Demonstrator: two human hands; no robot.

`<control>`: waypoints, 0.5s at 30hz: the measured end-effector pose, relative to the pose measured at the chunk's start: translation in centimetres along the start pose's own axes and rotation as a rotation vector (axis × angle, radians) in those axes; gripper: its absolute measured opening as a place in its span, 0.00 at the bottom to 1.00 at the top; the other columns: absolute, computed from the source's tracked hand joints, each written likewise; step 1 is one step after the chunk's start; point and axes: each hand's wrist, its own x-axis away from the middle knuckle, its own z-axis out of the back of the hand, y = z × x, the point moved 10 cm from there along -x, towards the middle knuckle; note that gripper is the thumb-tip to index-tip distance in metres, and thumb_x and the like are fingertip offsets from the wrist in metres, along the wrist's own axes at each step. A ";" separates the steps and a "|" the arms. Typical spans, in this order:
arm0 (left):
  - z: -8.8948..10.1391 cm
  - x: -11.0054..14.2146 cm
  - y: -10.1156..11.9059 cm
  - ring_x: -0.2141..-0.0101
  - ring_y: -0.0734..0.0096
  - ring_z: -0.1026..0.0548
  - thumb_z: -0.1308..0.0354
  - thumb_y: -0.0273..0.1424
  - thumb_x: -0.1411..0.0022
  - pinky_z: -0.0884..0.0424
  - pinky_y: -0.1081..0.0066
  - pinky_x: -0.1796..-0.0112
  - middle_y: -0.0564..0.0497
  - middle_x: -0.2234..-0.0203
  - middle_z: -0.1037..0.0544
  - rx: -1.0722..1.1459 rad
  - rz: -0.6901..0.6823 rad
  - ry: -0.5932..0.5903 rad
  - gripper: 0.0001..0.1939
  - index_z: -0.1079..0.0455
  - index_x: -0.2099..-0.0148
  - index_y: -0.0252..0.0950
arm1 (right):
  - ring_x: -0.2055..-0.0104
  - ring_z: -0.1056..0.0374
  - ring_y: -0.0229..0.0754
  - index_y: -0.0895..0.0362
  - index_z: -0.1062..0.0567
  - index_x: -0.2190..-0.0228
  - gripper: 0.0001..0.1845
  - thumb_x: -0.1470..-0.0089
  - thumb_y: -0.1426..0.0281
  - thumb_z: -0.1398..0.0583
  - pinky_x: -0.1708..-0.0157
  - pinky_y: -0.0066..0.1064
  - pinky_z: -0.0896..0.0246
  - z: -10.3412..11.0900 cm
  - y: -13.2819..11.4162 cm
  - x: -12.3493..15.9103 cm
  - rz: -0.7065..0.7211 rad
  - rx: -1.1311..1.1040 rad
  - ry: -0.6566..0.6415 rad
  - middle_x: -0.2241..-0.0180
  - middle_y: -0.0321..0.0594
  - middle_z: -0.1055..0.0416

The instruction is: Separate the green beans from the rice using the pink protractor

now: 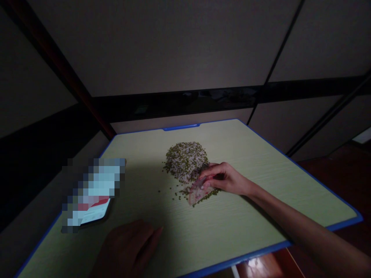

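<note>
A pile of small green and pale grains (pixel 187 158) lies spread on a light green tabletop with a blue rim (pixel 319 181). My right hand (pixel 223 178) reaches in from the right and rests at the pile's lower right edge, its fingers curled together over some of the grains; a pale pinkish patch (pixel 196 195) lies just under the fingertips. What the fingers hold, if anything, is hidden. My left hand (pixel 130 247) lies flat on the table near the front edge, fingers stretched out, holding nothing.
A phone with a lit screen (pixel 92 189) lies at the table's left side. A blue handle (pixel 181 126) sits on the far rim. Dark panelled walls stand behind; a reddish floor shows at the lower right.
</note>
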 end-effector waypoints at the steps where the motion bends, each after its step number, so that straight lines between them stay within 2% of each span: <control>1: 0.1 0.0 0.0 0.83 0.83 0.32 0.57 0.33 0.35 0.37 0.80 0.79 0.59 0.84 0.31 -0.003 0.002 0.004 0.16 0.36 0.74 0.38 | 0.73 0.36 0.38 0.62 0.22 0.67 0.09 0.50 0.70 0.39 0.74 0.30 0.41 -0.1 -0.1 0.0 0.013 0.009 -0.006 0.75 0.42 0.27; 6: 0.3 -0.1 0.1 0.84 0.83 0.32 0.57 0.31 0.35 0.38 0.81 0.81 0.59 0.85 0.31 -0.004 -0.011 0.024 0.17 0.36 0.75 0.38 | 0.76 0.37 0.36 0.60 0.21 0.68 0.09 0.54 0.71 0.37 0.78 0.28 0.43 -0.1 0.8 0.1 -0.059 -0.116 0.017 0.76 0.39 0.27; 8: 0.3 0.0 0.0 0.83 0.83 0.31 0.58 0.31 0.35 0.36 0.81 0.79 0.59 0.84 0.30 -0.014 -0.007 0.029 0.16 0.35 0.74 0.38 | 0.78 0.36 0.35 0.58 0.21 0.68 0.09 0.55 0.70 0.36 0.79 0.27 0.43 0.9 1.4 0.2 -0.113 -0.206 0.115 0.79 0.37 0.27; 12: 0.0 0.3 -0.1 0.83 0.82 0.31 0.58 0.32 0.35 0.36 0.80 0.79 0.58 0.84 0.30 -0.034 0.000 0.018 0.17 0.35 0.75 0.38 | 0.79 0.33 0.35 0.58 0.22 0.70 0.09 0.58 0.70 0.35 0.77 0.27 0.41 4.1 2.4 1.0 -0.177 -0.301 0.395 0.80 0.36 0.26; 15: 0.1 0.4 -0.1 0.83 0.83 0.32 0.58 0.31 0.34 0.37 0.80 0.79 0.59 0.85 0.31 -0.025 0.014 0.025 0.17 0.36 0.75 0.38 | 0.78 0.32 0.36 0.59 0.22 0.70 0.10 0.60 0.70 0.35 0.76 0.27 0.40 4.7 3.1 1.3 -0.240 -0.294 0.439 0.81 0.36 0.25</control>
